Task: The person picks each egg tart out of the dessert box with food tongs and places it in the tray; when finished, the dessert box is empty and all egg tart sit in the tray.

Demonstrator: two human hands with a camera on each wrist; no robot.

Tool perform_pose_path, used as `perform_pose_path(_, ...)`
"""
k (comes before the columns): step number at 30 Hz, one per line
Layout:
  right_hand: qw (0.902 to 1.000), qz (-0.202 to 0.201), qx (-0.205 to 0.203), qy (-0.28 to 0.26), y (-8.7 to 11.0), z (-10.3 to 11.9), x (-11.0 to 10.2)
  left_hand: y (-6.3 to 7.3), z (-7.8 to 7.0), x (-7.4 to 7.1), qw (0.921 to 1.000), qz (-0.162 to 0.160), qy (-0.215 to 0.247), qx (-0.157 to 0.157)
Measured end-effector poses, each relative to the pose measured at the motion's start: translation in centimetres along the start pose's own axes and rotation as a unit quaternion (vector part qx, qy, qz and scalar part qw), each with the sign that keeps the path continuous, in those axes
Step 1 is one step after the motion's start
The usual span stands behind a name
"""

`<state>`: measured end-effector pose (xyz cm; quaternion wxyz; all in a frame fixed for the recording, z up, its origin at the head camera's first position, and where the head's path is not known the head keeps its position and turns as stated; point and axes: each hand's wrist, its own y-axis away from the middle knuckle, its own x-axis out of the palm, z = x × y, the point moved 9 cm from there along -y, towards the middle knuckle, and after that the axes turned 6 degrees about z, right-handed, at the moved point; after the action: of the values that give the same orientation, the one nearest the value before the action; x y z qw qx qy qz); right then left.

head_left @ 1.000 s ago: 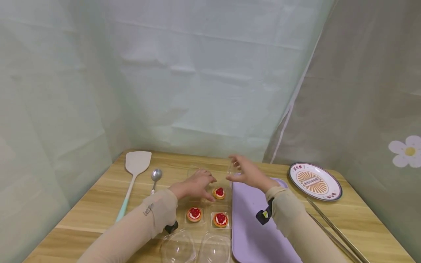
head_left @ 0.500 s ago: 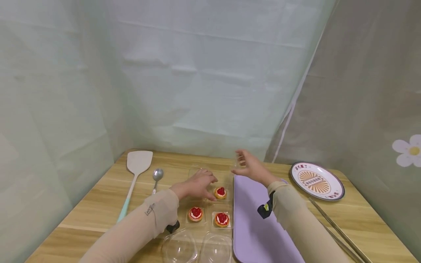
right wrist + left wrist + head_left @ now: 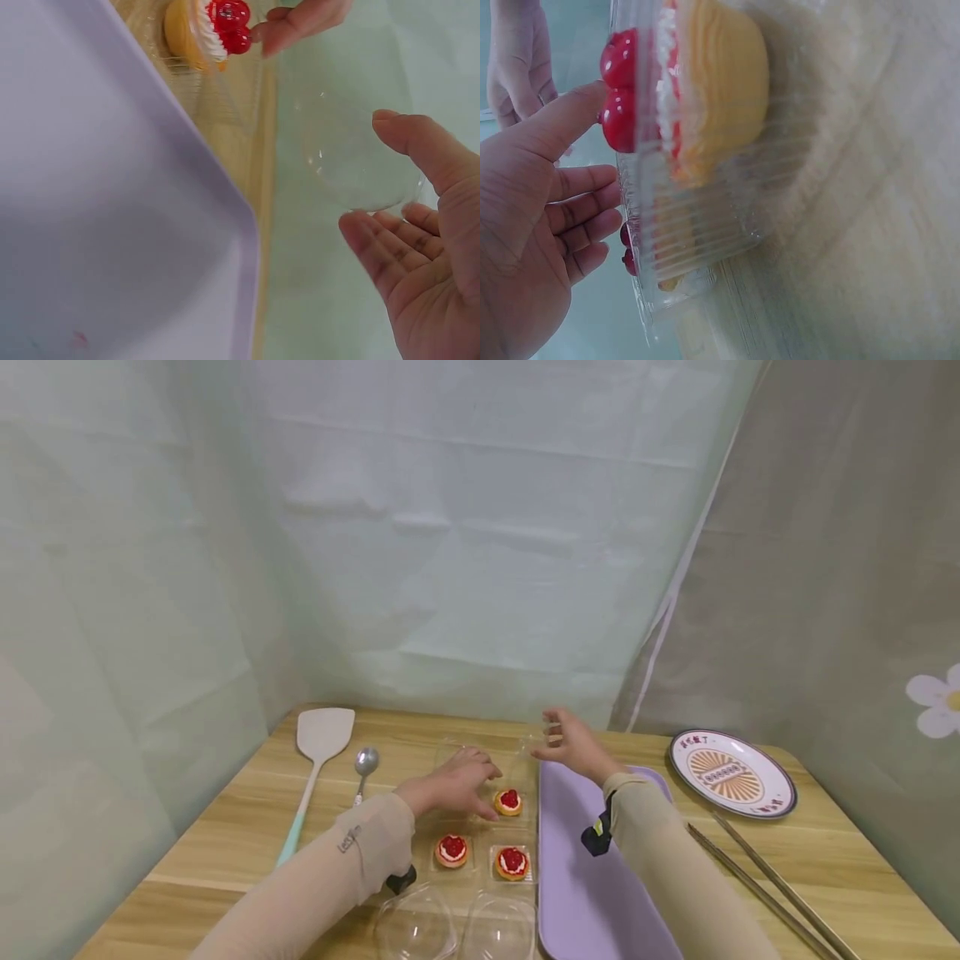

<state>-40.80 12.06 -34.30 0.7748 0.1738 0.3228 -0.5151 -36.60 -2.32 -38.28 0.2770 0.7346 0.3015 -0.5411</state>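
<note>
A red-topped tart (image 3: pixel 507 802) sits in a clear plastic clamshell box at the back of the group. My left hand (image 3: pixel 453 783) is beside it, fingers spread and relaxed; in the left wrist view the thumb overlaps the red cherries (image 3: pixel 619 120) and the other fingertips are at the box edge. My right hand (image 3: pixel 581 752) hovers above the far end of the purple tray, thumb and fingers apart. In the right wrist view a clear domed lid (image 3: pixel 352 161) shows between its thumb and fingertips. Nearer stand two more tarts, front left (image 3: pixel 452 851) and front right (image 3: pixel 512 863).
Clear domed lids (image 3: pixel 416 927) lie toward the near edge. The purple tray (image 3: pixel 573 860) lies right of the boxes. Beyond it are a patterned plate (image 3: pixel 733 774) and long metal tongs (image 3: pixel 783 889). At left lie a white turner (image 3: pixel 326 735) and a spoon (image 3: pixel 367 762).
The right hand has shifted slightly right, away from the left hand. The left hand stays by the back tart. The head view has drifted a little.
</note>
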Motion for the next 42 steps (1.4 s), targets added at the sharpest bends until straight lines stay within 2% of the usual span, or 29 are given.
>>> perform_pose_path(14, 0.9991, -0.006, -0.008, 0.041, -1.5, -1.3, 2.1, -0.2, -0.1, 0.1, 0.9998, 0.002, -0.018, 0.003)
perform_pose_path(25, 0.9989, 0.004, 0.014, 0.044, -2.2, -2.2, 3.5, -0.3, 0.0, 0.3, 0.9997, 0.012, -0.020, -0.009)
perform_pose_path(32, 0.9985, 0.011, 0.032, 0.043, -2.3, -3.3, 3.8, -0.2, 0.2, 0.4, 0.9996, 0.017, -0.010, -0.021)
perform_pose_path(42, 0.9963, 0.024, 0.039, 0.073, -2.3, -3.7, 3.7, -0.3, 0.0, 0.1, 0.9997, 0.014, -0.010, -0.017)
